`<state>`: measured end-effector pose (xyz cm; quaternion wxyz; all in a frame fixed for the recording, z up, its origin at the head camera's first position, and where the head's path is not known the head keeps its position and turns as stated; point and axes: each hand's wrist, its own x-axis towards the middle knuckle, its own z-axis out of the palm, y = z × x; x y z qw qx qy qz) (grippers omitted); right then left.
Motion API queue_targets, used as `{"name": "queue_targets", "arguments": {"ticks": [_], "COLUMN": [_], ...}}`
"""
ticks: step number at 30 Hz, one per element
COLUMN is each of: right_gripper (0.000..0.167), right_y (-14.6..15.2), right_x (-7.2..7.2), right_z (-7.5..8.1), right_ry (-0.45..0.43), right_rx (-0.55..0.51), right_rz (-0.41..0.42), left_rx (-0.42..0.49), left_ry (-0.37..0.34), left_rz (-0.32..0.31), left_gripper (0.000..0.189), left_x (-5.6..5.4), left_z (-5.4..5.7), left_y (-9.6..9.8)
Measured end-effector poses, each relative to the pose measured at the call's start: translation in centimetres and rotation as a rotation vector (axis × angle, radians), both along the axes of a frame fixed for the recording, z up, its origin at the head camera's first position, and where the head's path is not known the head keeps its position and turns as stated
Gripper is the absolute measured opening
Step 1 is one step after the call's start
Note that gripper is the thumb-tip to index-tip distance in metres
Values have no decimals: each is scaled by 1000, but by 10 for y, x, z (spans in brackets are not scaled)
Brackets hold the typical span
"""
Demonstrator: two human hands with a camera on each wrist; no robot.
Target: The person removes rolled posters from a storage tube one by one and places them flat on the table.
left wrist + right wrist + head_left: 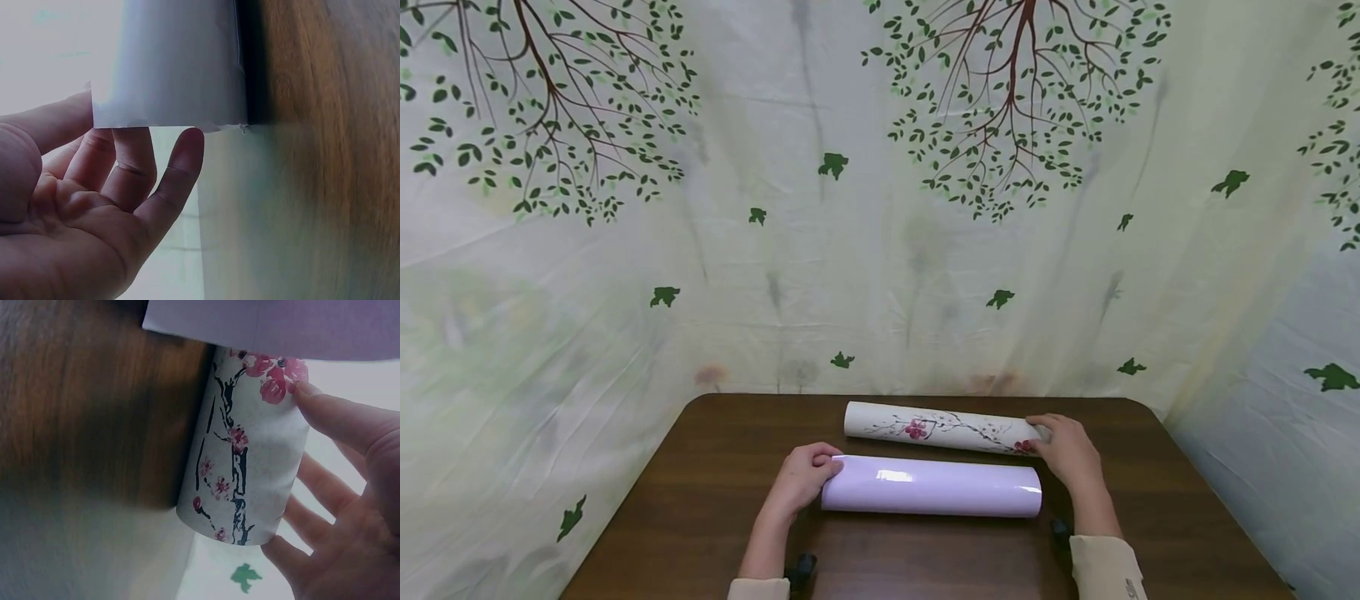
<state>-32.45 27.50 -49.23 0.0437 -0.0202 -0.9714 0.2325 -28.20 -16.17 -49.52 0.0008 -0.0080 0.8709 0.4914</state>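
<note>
A glossy lavender roll of sheet material (932, 489) lies crosswise on the table. My left hand (801, 477) pinches its left end from above, and in the left wrist view the roll (169, 62) has the thumb on one side and fingertips at its cut end. Behind it lies a white roll printed with dark branches and pink blossoms (936, 427), tilted slightly. My right hand (1070, 450) grips that roll's right end. The right wrist view shows the thumb against the blossom print (256, 462), with the other fingers around the far side.
The brown wooden table (700, 517) has rounded far corners. Beyond its far edge hangs a pale curtain (917, 275) printed with trees and green leaves. Black devices (802, 571) sit by the wrists.
</note>
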Motion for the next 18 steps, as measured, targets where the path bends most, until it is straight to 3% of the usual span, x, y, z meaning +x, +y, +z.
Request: {"name": "queue_targets", "arguments": {"ticks": [18], "right_gripper": [47], "right_y": [-7], "right_x": [-6], "right_z": [-8], "right_ry": [38], "right_rx": [-23], "right_rz": [68], "left_rx": [-5], "left_ry": [1], "left_rz": [-8], "left_gripper": [12], "left_x": [-2], "left_z": [-4], "left_y": [7]}}
